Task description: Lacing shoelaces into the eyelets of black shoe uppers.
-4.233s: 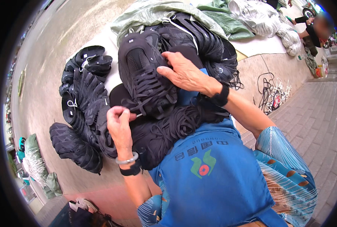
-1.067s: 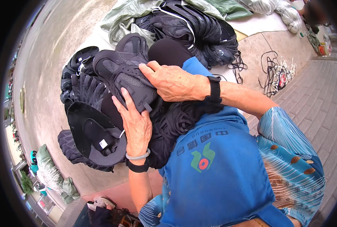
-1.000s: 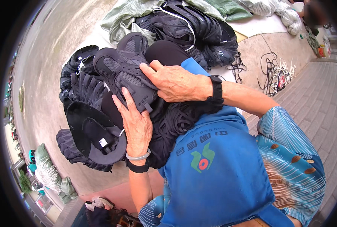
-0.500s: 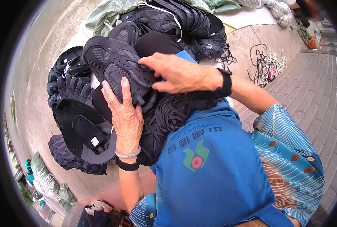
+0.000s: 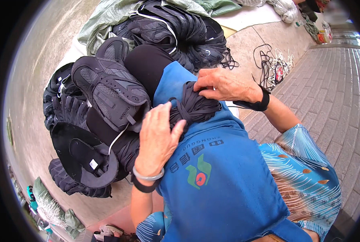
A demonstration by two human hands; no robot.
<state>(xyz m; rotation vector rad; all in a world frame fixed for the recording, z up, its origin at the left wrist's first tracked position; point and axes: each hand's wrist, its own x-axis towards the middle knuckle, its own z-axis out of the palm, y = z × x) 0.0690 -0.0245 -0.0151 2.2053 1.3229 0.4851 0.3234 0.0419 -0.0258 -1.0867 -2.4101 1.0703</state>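
A bundle of black shoelaces (image 5: 198, 109) lies in my lap on a blue apron (image 5: 228, 177). My right hand (image 5: 228, 85) is closed, its fingertips pinching laces at the top of the bundle. At the bundle's left side is my left hand (image 5: 157, 137), fingers stretched out and thumb apart, holding nothing. Beyond it a black shoe upper (image 5: 113, 92) with mesh panels rests over my knee. A white cord (image 5: 118, 138) hangs below the upper's heel end. More black uppers (image 5: 83, 155) are nested at the left, one turned with its inside and a white label showing.
A tied ring of black uppers (image 5: 180, 32) sits ahead beside green sacking (image 5: 107, 24). Loose black and white laces (image 5: 274, 66) lie on the pavement at the right. White strands and green sacking (image 5: 52, 205) are at the lower left.
My right hand has left the shoe upper and moved to the lace bundle, which is raised and gathered. My left hand has come off the upper and shifted right, towards the laces.
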